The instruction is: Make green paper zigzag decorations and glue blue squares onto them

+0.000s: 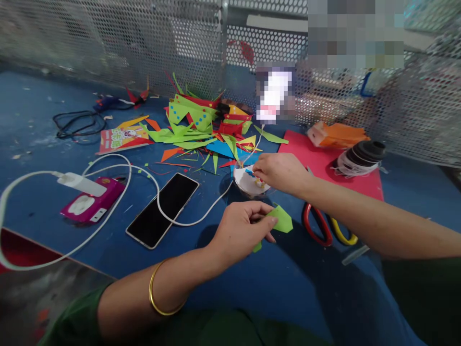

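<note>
My left hand holds a small folded piece of green paper between thumb and fingers, above the blue table. My right hand reaches over a small round bowl, its fingertips pinched together down inside the rim. Small blue, yellow and red bits lie on the bowl's white inside, close to those fingertips. Whatever the right fingers pinch, if anything, is hidden. Just right of the green paper lie scissors with one red and one yellow handle loop, their blades partly hidden beneath my right forearm.
Cut paper scraps in several colours pile up behind the bowl. Left of it are a black-screened phone, a white cable and a purple packet. Red paper, a black thread spool and an orange paper piece stand right.
</note>
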A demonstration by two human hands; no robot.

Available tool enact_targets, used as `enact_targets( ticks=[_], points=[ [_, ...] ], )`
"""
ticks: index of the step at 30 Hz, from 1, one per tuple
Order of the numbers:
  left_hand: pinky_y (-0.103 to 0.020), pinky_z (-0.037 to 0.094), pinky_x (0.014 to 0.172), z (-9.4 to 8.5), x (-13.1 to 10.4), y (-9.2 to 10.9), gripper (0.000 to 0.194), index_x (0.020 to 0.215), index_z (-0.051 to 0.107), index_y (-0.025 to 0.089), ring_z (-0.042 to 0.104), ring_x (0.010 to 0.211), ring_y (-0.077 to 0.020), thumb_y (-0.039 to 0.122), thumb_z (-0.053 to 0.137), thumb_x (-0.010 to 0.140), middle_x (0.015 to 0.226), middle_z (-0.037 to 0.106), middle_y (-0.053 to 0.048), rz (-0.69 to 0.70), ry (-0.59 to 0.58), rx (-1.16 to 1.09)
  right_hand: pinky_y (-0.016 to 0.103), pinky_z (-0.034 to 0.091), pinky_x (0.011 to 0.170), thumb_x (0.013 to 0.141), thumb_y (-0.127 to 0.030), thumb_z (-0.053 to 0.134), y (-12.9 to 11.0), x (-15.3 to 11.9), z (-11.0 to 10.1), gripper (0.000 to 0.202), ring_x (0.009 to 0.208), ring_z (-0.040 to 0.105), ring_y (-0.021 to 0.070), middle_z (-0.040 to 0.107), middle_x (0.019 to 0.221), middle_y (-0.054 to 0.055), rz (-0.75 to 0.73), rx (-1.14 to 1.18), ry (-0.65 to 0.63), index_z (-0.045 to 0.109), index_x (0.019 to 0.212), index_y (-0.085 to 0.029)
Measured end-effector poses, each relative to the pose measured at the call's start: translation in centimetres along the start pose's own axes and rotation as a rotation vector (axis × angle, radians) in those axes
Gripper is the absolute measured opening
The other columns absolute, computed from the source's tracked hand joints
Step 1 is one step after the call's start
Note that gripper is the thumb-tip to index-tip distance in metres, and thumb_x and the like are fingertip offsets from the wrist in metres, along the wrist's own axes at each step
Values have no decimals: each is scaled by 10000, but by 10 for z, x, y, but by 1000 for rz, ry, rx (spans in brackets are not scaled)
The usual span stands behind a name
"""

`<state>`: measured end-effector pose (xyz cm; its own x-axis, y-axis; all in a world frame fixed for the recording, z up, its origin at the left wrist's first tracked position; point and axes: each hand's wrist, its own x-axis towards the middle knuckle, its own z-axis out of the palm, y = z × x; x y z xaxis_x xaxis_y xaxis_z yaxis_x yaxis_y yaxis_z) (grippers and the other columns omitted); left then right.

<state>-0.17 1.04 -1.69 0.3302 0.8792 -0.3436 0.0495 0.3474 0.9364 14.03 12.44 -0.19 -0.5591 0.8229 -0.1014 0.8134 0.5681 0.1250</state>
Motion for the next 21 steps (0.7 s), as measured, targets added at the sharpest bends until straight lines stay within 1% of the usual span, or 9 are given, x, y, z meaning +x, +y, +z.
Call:
enact_targets(
  ticks=[7, 14, 18, 21],
  points=[
    [-189, 420, 453, -1, 2, 1, 134, 890, 761, 158, 579, 477, -98, 205, 648, 837, 556, 676, -1, -10, 14, 1, 299, 233, 536, 945, -194, 426, -5, 9, 4, 334, 778, 619, 188, 724, 983, 107, 11, -27, 1, 758, 944, -162],
    [-190, 429, 460, -1, 2, -2, 163, 930, 774, 160, 576, 480, -98, 222, 654, 838, 561, 681, -6, -3, 15, 20, 305, 280, 539, 926, -193, 417, -7, 11, 8, 341, 744, 623, 206, 733, 959, 118, 37, -29, 18, 756, 942, -154],
    [-193, 427, 458, -1, 2, -3, 167, 931, 775, 158, 565, 469, -96, 224, 653, 838, 567, 685, -7, 9, 14, 29, 306, 270, 531, 930, -205, 415, -8, 12, 9, 343, 743, 627, 209, 734, 952, 127, 49, -33, 20, 751, 935, -139],
    [-186, 427, 465, -2, 3, -3, 172, 941, 774, 151, 569, 477, -93, 216, 651, 840, 569, 685, -6, 22, 18, 40, 295, 248, 525, 919, -195, 441, -9, 14, 9, 311, 758, 631, 198, 735, 963, 115, 51, -35, 9, 749, 927, -151]
  ],
)
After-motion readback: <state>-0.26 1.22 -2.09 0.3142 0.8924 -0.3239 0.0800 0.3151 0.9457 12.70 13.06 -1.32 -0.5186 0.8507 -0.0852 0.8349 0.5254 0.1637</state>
